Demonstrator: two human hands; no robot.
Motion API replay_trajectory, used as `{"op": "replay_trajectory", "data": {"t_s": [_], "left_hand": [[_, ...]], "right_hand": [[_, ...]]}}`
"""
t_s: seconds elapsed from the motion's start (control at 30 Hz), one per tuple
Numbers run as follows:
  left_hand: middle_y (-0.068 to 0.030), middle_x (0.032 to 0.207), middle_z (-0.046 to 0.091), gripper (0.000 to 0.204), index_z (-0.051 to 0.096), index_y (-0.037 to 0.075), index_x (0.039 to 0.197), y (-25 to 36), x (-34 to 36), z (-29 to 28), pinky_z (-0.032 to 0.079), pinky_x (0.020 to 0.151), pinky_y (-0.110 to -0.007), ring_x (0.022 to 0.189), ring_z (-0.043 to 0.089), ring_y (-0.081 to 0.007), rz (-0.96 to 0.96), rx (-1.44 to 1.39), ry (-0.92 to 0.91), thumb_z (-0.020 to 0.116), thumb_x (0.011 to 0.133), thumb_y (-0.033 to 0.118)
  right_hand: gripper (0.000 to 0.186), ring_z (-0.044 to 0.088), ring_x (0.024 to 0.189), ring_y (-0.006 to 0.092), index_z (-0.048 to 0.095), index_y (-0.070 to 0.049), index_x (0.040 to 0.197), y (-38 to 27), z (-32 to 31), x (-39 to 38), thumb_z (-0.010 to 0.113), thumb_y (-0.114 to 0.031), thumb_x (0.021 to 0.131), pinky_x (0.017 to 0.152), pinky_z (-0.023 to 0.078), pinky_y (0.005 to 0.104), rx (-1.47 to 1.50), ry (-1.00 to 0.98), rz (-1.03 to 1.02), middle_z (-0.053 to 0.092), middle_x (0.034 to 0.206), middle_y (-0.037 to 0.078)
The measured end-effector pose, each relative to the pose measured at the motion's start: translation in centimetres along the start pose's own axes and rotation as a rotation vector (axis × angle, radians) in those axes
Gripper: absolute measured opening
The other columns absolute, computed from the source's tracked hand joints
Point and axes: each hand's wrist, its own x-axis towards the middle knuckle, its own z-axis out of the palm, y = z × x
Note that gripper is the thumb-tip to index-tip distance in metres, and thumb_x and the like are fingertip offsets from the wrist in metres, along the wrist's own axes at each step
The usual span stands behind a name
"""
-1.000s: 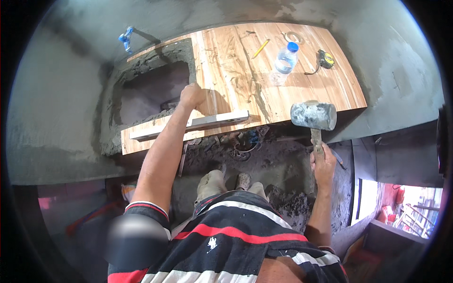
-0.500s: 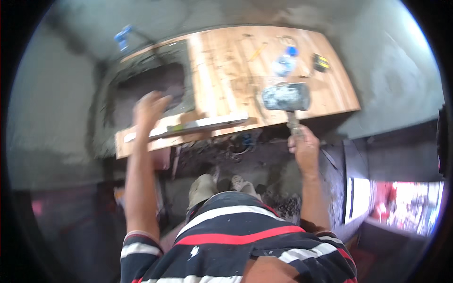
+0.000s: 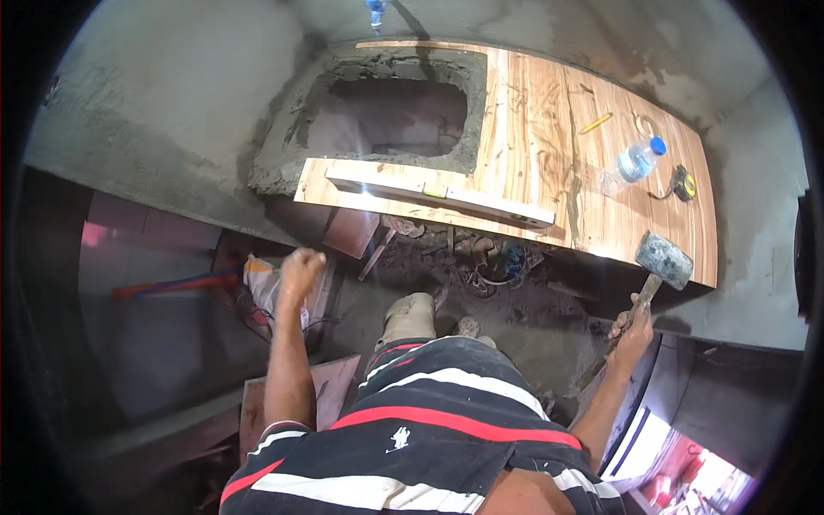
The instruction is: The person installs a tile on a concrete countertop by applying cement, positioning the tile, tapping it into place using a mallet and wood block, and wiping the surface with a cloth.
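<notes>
My right hand [image 3: 631, 335] grips the handle of a rubber mallet [image 3: 663, 260], whose grey, smeared head is over the front right edge of the wood-patterned tile top [image 3: 532, 129]. My left hand [image 3: 302, 271] is raised in front of the counter, fingers curled in with nothing visible in them. Along the front strip of the top lies a spirit level [image 3: 438, 196] with a yellow-green vial, touched by neither hand. Behind it, rough wet mortar [image 3: 279, 154] surrounds a rectangular opening [image 3: 386, 116].
On the right of the top are a water bottle [image 3: 637, 160] with a blue cap, a tape measure [image 3: 682, 184] and a yellow pencil [image 3: 596, 123]. Below stand a reddish tile piece [image 3: 350, 232] and a white bag [image 3: 262, 281]. Grey plastered walls [image 3: 163, 103] enclose the counter.
The view has shifted, so the counter sits further right. My left hand has drawn back from above the level and opening. The mallet has moved from the tile's middle toward its front right corner.
</notes>
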Motion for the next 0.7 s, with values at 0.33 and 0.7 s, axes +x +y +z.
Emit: {"op": "replay_trajectory", "data": {"t_s": [0.33,0.7], "left_hand": [[-0.0074,0.068,0.063,0.03,0.07,-0.001,0.092,-17.4,-7.5,6.4,0.046,0.047,-0.034,0.052,0.058,-0.0178,-0.432,-0.075,-0.351,0.071,0.093,0.029],[-0.0217,0.079,0.069,0.037,0.07,0.008,0.078,-30.5,-0.8,8.0,0.054,0.072,-0.054,0.086,0.068,-0.0454,0.709,0.461,-0.64,0.057,0.098,0.036]], "right_hand": [[0.034,0.042,0.05,0.0032,0.066,-0.002,0.124,-1.1,4.4,-0.8,0.055,-0.029,0.108,0.044,0.033,0.0203,-0.157,-0.101,-0.044,0.049,0.065,-0.003],[0.024,0.048,0.049,0.0063,0.065,-0.004,0.117,-3.2,7.5,-0.5,0.065,-0.02,0.1,0.042,0.038,0.0227,-0.06,0.206,-0.039,0.055,0.068,-0.001]]}}
